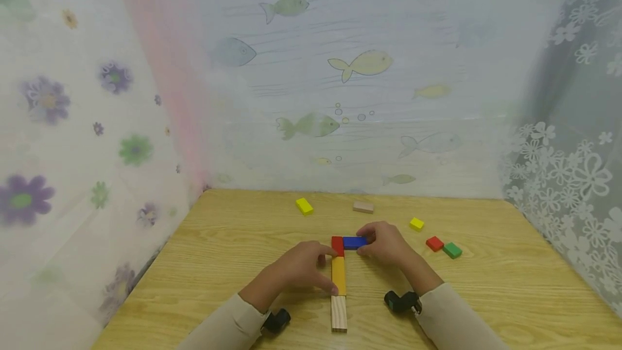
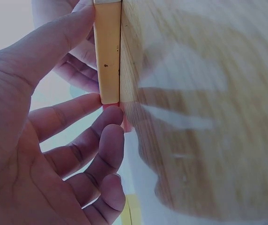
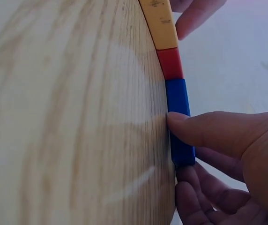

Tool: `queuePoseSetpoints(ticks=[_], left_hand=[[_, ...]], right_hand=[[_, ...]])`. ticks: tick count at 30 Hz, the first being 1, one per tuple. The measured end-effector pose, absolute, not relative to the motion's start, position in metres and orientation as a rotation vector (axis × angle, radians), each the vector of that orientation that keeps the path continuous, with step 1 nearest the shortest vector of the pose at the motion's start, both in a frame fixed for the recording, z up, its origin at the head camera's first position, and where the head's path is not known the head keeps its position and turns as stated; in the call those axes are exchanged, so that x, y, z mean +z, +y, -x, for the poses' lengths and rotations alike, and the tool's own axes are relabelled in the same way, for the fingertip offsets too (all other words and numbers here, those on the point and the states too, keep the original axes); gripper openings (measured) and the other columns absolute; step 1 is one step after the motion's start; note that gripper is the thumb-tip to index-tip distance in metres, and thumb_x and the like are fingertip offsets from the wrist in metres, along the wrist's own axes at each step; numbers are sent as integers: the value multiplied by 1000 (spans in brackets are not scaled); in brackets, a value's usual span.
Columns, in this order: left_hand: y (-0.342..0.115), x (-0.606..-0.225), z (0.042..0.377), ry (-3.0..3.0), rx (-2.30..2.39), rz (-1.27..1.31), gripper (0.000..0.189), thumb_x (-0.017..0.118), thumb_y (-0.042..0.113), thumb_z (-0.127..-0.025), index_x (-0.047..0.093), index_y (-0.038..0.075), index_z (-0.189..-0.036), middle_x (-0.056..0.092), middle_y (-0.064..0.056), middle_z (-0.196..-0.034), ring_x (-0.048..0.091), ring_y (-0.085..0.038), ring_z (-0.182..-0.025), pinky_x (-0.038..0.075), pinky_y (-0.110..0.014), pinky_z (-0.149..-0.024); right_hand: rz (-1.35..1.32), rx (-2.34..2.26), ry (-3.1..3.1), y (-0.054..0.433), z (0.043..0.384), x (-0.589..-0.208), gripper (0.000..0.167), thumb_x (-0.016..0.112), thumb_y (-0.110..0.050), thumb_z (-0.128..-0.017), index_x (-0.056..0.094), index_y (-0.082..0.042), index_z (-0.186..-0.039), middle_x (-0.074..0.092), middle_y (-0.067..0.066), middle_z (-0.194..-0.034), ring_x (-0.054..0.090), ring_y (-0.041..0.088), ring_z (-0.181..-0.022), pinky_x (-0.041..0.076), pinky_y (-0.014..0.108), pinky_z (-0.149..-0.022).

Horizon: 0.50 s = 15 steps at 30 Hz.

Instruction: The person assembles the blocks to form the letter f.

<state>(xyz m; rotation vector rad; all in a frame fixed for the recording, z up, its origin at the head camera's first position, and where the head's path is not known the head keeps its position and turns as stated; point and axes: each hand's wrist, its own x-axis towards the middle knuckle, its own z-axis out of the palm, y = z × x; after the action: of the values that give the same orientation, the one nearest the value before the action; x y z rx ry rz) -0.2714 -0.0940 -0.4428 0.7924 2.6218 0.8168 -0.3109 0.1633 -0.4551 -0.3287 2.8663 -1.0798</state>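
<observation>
A row of wooden blocks lies flat on the table, running away from me: a plain wood block (image 1: 339, 313) nearest, then an orange block (image 1: 339, 275), then a red block (image 1: 337, 243). From the red block's right side a blue block (image 1: 352, 242) extends sideways, touching it. My right hand (image 1: 387, 244) pinches the blue block's right part between thumb and fingers, as the right wrist view also shows. My left hand (image 1: 302, 266) rests thumb and index fingertips along the left side of the row, at the orange block's two ends; its other fingers are loosely bent.
Toward the back of the table (image 1: 233, 220) lie a yellow block (image 1: 304, 206) and a pale wood block (image 1: 363, 207). To the right are a small yellow block (image 1: 416, 224), another red block (image 1: 434, 243) and a green block (image 1: 452, 250). Patterned curtains (image 1: 359, 91) surround the table.
</observation>
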Motion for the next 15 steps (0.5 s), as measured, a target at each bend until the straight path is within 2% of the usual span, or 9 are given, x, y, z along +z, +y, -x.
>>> queuePoseSetpoints(ticks=[15], left_hand=[[-94, -441, 271, 2617, 815, -796, 74, 93, 50, -72, 68, 23, -135, 65, 5, -102, 57, -9, -86, 50, -27, -74]], right_hand=[[330, -1046, 2855, 165, 315, -459, 34, 90, -19, -80, 77, -14, -112, 74, 0, -106, 66, 17, -96, 57, 43, -92]])
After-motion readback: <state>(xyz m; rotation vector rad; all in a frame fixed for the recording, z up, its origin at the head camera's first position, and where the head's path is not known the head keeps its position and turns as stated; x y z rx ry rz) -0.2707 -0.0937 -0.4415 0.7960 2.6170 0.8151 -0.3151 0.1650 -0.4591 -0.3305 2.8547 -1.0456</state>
